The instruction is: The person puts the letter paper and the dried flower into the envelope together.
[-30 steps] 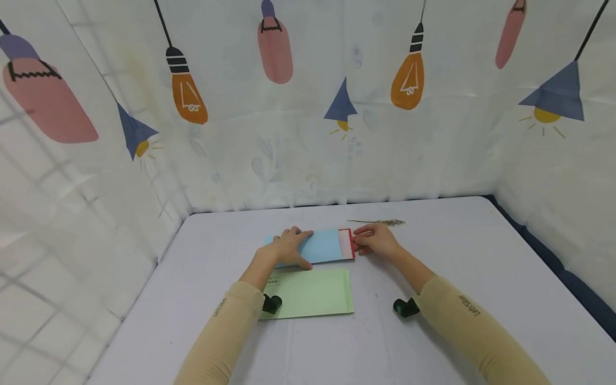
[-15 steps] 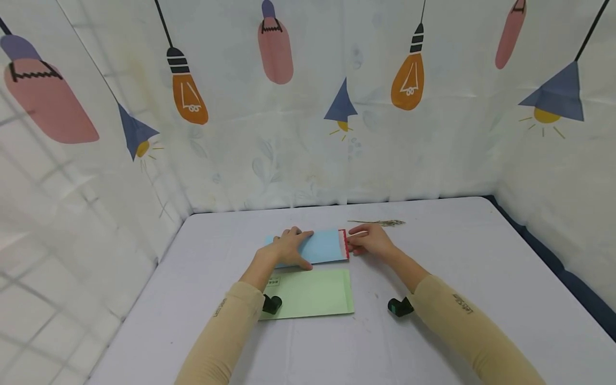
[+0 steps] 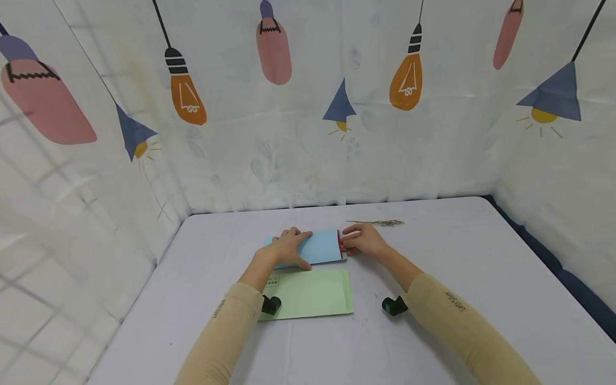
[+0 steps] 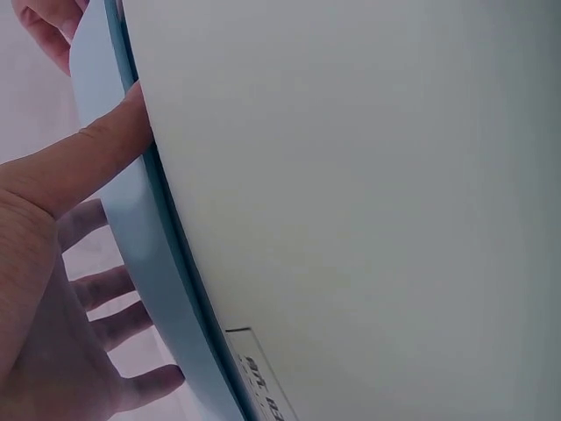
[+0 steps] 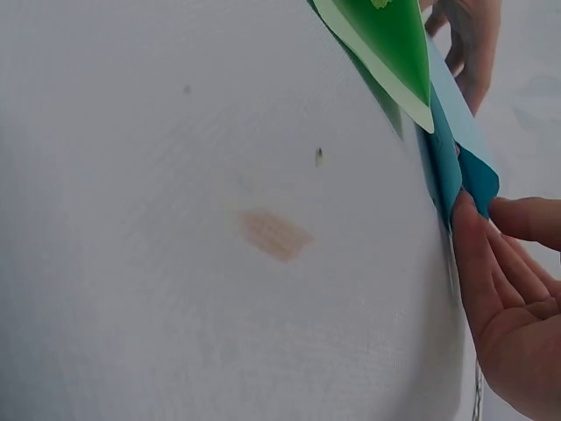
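Observation:
A light blue envelope (image 3: pixel 320 247) lies flat near the middle of the table. From its right end shows a thin red strip, the edge of a card (image 3: pixel 339 235) otherwise hidden inside. My left hand (image 3: pixel 287 248) rests spread on the envelope, its thumb (image 4: pixel 96 149) along the near edge. At the right end, my right hand (image 3: pixel 366 240) touches the card's edge with extended fingers. In the right wrist view, the envelope's mouth gapes at that hand's fingertips (image 5: pixel 465 210). Just in front lies a green envelope (image 3: pixel 313 293) with a small printed box.
A dried sprig (image 3: pixel 380 223) lies behind my right hand. Black wrist cameras (image 3: pixel 394 306) hang below both sleeves. The white table (image 3: pixel 423 230) meets a printed fabric backdrop (image 3: pixel 298 133). A brownish smudge (image 5: pixel 276 234) marks the cloth in the right wrist view.
My right hand has moved left, and the pink, red-edged card has slid into the blue envelope until only its red edge shows. My left hand has stayed in place.

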{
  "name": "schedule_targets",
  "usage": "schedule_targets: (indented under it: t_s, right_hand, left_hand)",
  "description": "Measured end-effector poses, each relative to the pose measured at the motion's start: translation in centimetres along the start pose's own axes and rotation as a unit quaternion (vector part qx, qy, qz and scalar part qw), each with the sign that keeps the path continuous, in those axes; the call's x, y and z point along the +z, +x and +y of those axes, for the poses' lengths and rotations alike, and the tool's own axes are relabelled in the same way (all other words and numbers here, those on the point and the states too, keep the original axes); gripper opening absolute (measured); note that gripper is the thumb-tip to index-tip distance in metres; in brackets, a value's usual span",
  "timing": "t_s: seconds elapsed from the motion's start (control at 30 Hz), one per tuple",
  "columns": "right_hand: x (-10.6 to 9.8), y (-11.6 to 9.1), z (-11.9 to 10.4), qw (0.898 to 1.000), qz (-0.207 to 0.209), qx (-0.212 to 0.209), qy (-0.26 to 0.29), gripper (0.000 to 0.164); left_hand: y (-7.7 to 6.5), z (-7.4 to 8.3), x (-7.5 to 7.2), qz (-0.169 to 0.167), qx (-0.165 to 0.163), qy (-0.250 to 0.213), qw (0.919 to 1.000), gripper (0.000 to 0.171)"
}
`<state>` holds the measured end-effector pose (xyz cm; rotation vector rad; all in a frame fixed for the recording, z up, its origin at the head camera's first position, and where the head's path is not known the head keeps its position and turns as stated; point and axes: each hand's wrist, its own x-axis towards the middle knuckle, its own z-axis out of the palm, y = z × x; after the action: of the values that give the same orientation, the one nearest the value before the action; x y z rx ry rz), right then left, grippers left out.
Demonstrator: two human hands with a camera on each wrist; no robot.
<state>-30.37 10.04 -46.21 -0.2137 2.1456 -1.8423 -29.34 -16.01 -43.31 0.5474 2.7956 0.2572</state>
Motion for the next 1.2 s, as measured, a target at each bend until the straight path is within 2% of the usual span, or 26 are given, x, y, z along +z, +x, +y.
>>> schedule_targets:
  t_s: [0.23, 0.43, 0.7, 1.0, 1.2]
  right_hand:
    - [0.3, 0.3, 0.1, 1.000, -0.012, -0.001, 0.004, 0.037]
    - [-0.4, -0.1, 0.2, 1.000, -0.022, -0.007, -0.010, 0.038]
    - [-3.1, -0.7, 0.7, 0.998, 0.000, 0.006, -0.068, 0.030]
    - [-6.3, -1.5, 0.7, 0.994, 0.023, 0.010, -0.105, 0.032]
    - [-7.6, -1.6, 0.4, 0.989, 0.031, 0.010, -0.144, 0.034]
  left_hand:
    - [-0.1, 0.0, -0.1, 0.001, 0.003, 0.000, 1.0000, 0.100]
    - [-0.1, 0.0, -0.1, 0.001, 0.004, -0.006, 1.0000, 0.099]
    - [-0.2, 0.1, -0.2, -0.003, 0.005, -0.014, 0.9999, 0.100]
    - [-0.2, 0.2, -0.1, -0.001, 0.008, -0.011, 0.9999, 0.099]
    - [-0.1, 0.0, 0.0, 0.004, 0.008, -0.002, 1.0000, 0.099]
